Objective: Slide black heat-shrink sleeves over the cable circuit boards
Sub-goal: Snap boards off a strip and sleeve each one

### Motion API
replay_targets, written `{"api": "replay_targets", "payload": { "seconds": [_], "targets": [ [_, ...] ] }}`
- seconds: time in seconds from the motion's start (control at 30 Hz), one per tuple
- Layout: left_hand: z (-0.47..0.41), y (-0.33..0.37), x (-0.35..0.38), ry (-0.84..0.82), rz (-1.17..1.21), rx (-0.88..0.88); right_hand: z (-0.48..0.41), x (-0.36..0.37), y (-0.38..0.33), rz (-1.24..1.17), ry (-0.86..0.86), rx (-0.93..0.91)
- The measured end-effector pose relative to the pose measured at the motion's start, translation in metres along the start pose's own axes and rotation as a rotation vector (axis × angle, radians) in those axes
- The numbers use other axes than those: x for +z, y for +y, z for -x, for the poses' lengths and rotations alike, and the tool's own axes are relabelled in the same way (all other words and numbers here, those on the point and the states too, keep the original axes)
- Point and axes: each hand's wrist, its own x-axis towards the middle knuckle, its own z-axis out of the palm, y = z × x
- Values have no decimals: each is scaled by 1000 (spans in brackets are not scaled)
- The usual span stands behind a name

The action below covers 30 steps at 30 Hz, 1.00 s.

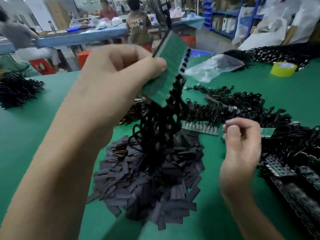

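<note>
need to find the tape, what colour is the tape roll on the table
Yellow: the tape roll shows best in the head view.

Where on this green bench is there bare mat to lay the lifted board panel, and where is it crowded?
Widest bare mat for the board panel: between the left cable heap and the sleeve pile. A smaller patch: between the tape roll and the cable strips. Crowded: centre and right, where boards lie.
</note>
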Motion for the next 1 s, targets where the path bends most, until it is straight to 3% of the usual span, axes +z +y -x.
{"api": "replay_targets", "payload": {
  "seconds": [0.13,0.2,0.27,0.57,0.63,0.7,0.77,0.8,0.9,1.0],
  "targets": [
    [43,-4,-9,135,-57,-40,27,9,-64,156,-467,-217],
    [59,-4,-7,197,-56,-44,43,19,-79,202,-604,-264],
    [72,-3,-3,225,-42,-48,53,24,-83,178,-598,-245],
    [95,-18,11,98,-145,-8,47,20,-94,102,-229,-125],
    [94,-33,5,49,-275,58,44,18,-102,-65,-228,22],
    [94,-50,-6,133,-421,111,44,12,-100,-179,-311,206],
    [100,-64,-14,162,-322,-25,48,2,-93,-217,-345,338],
    [104,-70,-15,129,-232,-97,47,-1,-87,-198,-285,384],
    [118,-74,-18,-24,-9,-252,51,-10,-74,-215,-393,689],
    [130,-77,-26,-190,184,-367,57,-16,-65,-249,-476,850]
  ]
}}
